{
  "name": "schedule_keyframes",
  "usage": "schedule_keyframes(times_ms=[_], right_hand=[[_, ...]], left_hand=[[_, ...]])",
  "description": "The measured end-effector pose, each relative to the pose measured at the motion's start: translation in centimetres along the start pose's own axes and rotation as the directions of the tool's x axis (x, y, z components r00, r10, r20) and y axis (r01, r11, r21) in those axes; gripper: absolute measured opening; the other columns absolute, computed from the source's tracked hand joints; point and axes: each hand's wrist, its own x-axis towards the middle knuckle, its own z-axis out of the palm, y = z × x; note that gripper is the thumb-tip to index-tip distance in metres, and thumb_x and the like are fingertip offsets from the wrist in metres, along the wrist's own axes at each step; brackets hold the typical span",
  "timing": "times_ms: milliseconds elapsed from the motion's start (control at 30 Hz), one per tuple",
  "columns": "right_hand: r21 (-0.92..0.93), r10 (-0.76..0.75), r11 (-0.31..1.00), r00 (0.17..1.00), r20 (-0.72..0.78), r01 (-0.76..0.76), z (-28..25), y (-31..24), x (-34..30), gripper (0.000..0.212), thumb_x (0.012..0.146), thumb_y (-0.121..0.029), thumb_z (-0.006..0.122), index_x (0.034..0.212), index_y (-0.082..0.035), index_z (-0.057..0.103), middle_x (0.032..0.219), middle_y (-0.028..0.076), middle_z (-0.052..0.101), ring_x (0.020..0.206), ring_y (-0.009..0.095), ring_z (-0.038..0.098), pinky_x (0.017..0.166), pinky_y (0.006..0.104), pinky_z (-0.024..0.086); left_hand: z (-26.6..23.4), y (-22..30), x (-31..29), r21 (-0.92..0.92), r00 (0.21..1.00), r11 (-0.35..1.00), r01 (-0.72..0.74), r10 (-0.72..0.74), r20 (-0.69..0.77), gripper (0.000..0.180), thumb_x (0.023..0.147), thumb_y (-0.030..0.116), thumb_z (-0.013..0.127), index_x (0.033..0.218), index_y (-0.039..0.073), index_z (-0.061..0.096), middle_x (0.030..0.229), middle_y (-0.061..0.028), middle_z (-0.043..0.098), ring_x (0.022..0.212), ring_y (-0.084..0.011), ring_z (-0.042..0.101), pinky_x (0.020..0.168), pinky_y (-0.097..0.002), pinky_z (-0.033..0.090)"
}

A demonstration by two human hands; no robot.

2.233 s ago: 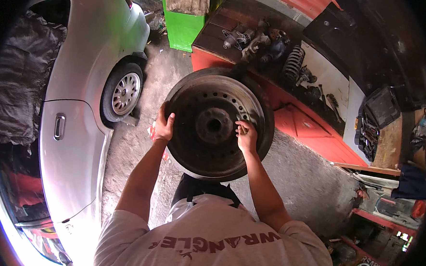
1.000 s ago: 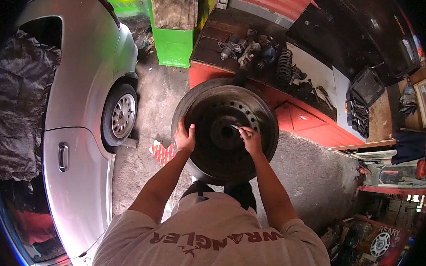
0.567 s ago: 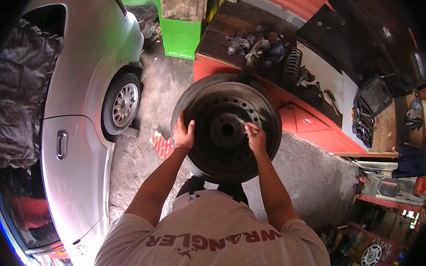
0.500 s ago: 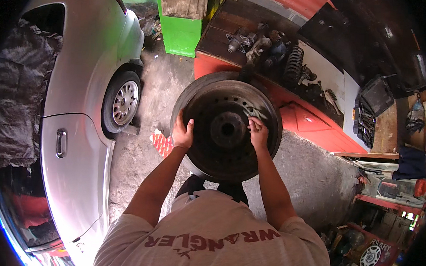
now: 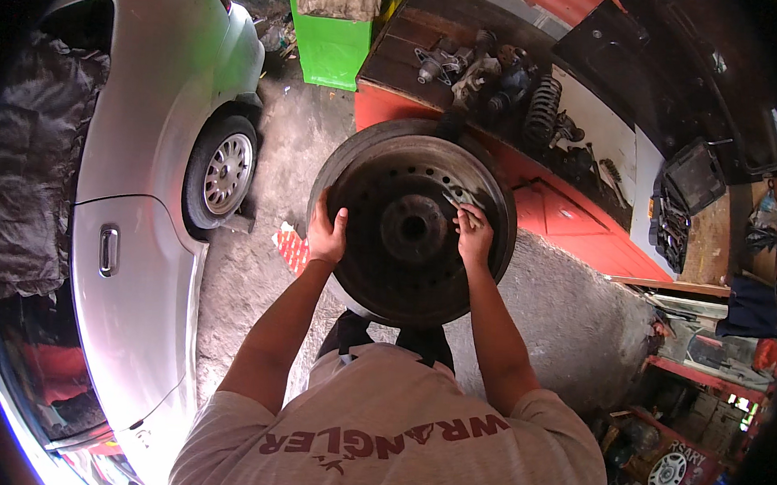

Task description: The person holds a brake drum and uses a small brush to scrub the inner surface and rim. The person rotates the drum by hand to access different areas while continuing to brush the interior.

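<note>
A dark, dirty steel wheel (image 5: pixel 395 282) with a row of small round holes is upright in front of me, its hollow side and central hub facing me. My left hand (image 5: pixel 325 239) grips its left edge, thumb up on the near side and fingers partly hidden. Inside the right part of the wheel, my right hand (image 5: pixel 474 240) is closed on a small, pale greyish rag (image 5: pixel 466 197), pressed near the holes. The rag's exact shape is hard to make out against the grime.
A silver car (image 5: pixel 150 186) stands at the left. Beyond the wheel, a red workbench (image 5: pixel 574 219) bears a coil spring (image 5: pixel 543 108), greasy car parts and an opened tool case (image 5: pixel 675 214). A green stand (image 5: pixel 330 55) is at the back. Red-white cardboard (image 5: pixel 291 248) lies on the floor.
My right hand and the rag have shifted slightly, and the rag looks more bunched up. My left hand keeps its grip on the wheel's left edge. The whole view has tilted slightly.
</note>
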Motion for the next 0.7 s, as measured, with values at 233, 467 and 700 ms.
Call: schedule_keyframes(times_ms=[233, 467, 700], right_hand=[[-0.139, -0.100, 0.983, 0.982, 0.162, 0.123, -0.1, 0.3, -0.6, 0.012, 0.092, -0.007, 0.064, 0.103, -0.005, 0.069, 0.088, 0.007, 0.072, 0.080, 0.015, 0.068, 0.072, 0.0291, 0.052], [-0.179, -0.115, 0.976, 0.992, 0.053, 0.123, -2.5, 2.3, -0.8, 0.019, 0.094, -0.012, 0.063, 0.108, -0.002, 0.069, 0.095, 0.009, 0.072, 0.086, 0.017, 0.069, 0.077, 0.0297, 0.053], [-0.189, -0.154, 0.969, 0.986, 0.058, 0.162, -1.6, -1.2, -1.7, 0.015, 0.093, -0.011, 0.065, 0.104, -0.002, 0.070, 0.093, 0.008, 0.072, 0.088, 0.018, 0.069, 0.077, 0.0290, 0.052]], left_hand=[[0.0, -0.1, 0.0, 0.024, 1.000, 1.000, 0.010, -0.010, 0.002, 0.065, 0.096, 0.044, 0.052, 0.144, 0.003, 0.038, 0.139, -0.0245, 0.049, 0.129, -0.0419, 0.046, 0.107, -0.0459, 0.037], [0.3, 1.1, 0.2, -0.018, 0.998, 0.999, 0.047, -0.046, 0.041, 0.065, 0.096, 0.045, 0.052, 0.144, 0.004, 0.037, 0.139, -0.0248, 0.049, 0.129, -0.0420, 0.046, 0.107, -0.0465, 0.037], [0.1, -0.3, -0.1, 0.025, 0.999, 0.999, 0.033, -0.033, 0.004, 0.066, 0.096, 0.045, 0.052, 0.144, 0.002, 0.038, 0.138, -0.0252, 0.050, 0.128, -0.0423, 0.046, 0.107, -0.0463, 0.038]])
